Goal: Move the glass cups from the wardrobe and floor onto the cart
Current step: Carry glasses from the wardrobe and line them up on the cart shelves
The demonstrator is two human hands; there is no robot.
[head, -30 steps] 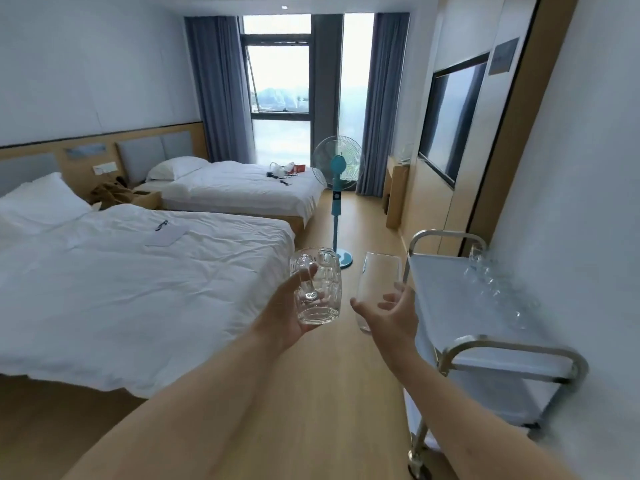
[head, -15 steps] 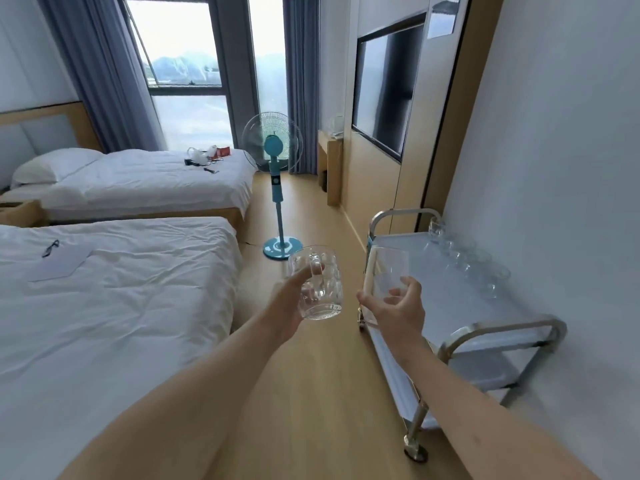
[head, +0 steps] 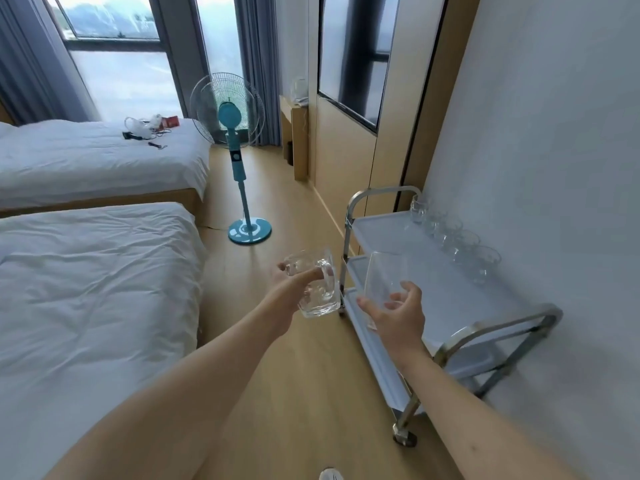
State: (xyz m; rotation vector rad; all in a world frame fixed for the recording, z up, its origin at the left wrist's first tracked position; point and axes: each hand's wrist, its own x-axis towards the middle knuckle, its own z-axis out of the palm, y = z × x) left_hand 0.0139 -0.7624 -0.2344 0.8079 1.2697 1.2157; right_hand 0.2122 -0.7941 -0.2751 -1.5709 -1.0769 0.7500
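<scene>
My left hand (head: 294,289) grips a clear handled glass mug (head: 320,296) over the wooden floor, just left of the cart. My right hand (head: 398,315) holds a plain clear tumbler (head: 382,277), tilted, above the near left edge of the cart's top shelf. The cart (head: 446,296) is a steel-framed trolley with white shelves standing against the right wall. A row of several glass cups (head: 453,239) lines the wall side of its top shelf.
Two white beds (head: 93,289) fill the left side. A teal standing fan (head: 239,168) stands on the floor ahead, between the beds and the cart. A wooden desk (head: 294,140) and a dark wall panel lie beyond the cart. Open wooden floor runs between bed and cart.
The view has swung right and down, and I have come closer to the cart. Both hands, each still holding its glass, have moved toward the cart's top shelf.
</scene>
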